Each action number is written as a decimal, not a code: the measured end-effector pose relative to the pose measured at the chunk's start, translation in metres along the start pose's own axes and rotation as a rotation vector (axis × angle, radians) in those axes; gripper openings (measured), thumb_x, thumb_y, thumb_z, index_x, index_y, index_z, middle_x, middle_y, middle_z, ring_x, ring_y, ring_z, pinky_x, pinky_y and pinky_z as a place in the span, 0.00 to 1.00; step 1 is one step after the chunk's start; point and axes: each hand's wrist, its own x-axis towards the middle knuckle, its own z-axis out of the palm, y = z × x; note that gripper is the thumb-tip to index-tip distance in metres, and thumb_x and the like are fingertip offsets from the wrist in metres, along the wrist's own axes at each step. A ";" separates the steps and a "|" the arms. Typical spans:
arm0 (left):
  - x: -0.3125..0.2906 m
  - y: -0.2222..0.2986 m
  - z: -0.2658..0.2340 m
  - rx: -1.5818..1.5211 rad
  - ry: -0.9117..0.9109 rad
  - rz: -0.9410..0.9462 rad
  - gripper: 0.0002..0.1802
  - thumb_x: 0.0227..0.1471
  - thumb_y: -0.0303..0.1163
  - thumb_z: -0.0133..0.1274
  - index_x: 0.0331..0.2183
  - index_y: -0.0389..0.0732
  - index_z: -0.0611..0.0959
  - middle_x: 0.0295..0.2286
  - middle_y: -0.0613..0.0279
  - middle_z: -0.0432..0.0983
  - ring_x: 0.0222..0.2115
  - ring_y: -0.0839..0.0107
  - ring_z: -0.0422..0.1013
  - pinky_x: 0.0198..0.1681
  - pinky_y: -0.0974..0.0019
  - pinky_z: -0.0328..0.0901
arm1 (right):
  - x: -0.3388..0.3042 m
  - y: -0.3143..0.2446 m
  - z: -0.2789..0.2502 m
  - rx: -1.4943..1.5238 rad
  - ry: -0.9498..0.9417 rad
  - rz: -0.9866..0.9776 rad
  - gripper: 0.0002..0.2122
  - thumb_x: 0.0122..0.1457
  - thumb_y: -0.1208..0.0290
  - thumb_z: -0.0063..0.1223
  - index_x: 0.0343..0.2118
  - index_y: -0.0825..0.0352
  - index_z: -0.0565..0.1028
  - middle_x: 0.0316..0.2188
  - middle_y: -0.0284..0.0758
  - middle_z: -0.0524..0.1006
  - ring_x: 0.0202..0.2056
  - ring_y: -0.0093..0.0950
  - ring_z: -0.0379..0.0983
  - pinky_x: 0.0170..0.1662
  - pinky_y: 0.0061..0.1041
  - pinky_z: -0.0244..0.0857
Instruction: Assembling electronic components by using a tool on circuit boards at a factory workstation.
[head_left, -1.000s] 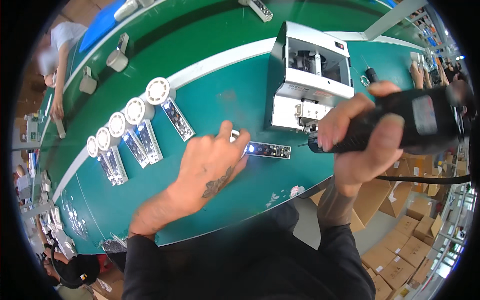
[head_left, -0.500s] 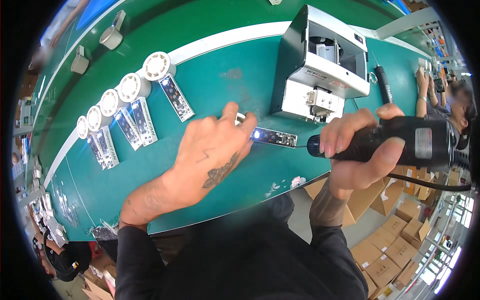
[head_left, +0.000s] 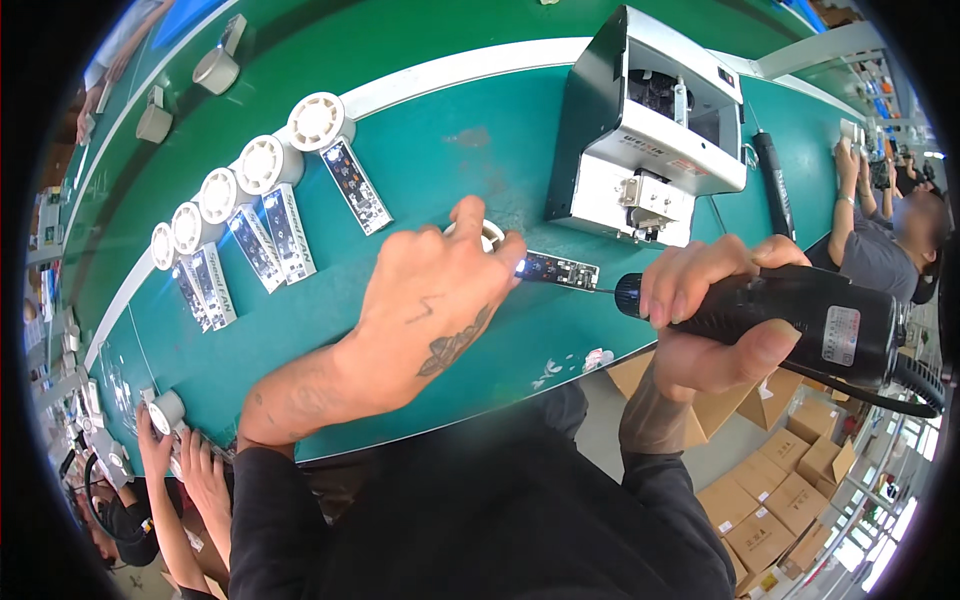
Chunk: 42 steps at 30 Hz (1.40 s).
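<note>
1. Your left hand point(head_left: 430, 300) presses flat, fingers spread, on the circuit strip point(head_left: 558, 270), which juts out at its 3 o'clock.
2. Your right hand point(head_left: 715, 320) grips the black electric screwdriver point(head_left: 800, 320), its tip touching the strip's right end.

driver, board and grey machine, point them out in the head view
driver point(head_left: 800, 320), head view, on its black body in the right hand.
board point(head_left: 560, 270), head view, on the middle of the dark strip beside the left fingertips.
grey machine point(head_left: 650, 130), head view, on its front face.
</note>
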 end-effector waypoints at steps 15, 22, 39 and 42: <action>0.003 0.007 0.002 0.068 0.011 -0.029 0.15 0.53 0.43 0.68 0.36 0.43 0.85 0.32 0.55 0.74 0.20 0.67 0.77 0.19 0.65 0.67 | 0.076 -0.018 0.018 -0.268 0.089 -0.151 0.26 0.74 0.40 0.41 0.54 0.62 0.68 0.16 0.37 0.67 0.14 0.29 0.62 0.21 0.31 0.62; 0.005 0.005 0.001 0.036 0.003 -0.025 0.15 0.53 0.42 0.68 0.36 0.42 0.85 0.32 0.54 0.74 0.21 0.66 0.78 0.21 0.64 0.68 | 0.046 -0.020 0.012 0.061 0.117 0.029 0.30 0.68 0.43 0.54 0.54 0.70 0.65 0.14 0.37 0.67 0.12 0.26 0.62 0.19 0.29 0.60; 0.005 0.006 0.003 0.029 -0.008 -0.020 0.14 0.53 0.41 0.68 0.36 0.43 0.84 0.32 0.55 0.74 0.21 0.66 0.78 0.21 0.64 0.69 | 0.028 -0.004 0.007 0.053 0.160 0.050 0.28 0.73 0.36 0.34 0.56 0.59 0.67 0.16 0.33 0.65 0.13 0.26 0.61 0.18 0.28 0.61; 0.006 0.005 0.003 0.069 -0.003 -0.025 0.14 0.53 0.41 0.68 0.36 0.44 0.84 0.32 0.55 0.74 0.21 0.66 0.78 0.21 0.64 0.69 | 0.031 0.003 0.002 0.136 0.116 0.052 0.28 0.73 0.36 0.34 0.56 0.59 0.67 0.16 0.33 0.65 0.13 0.26 0.61 0.18 0.28 0.61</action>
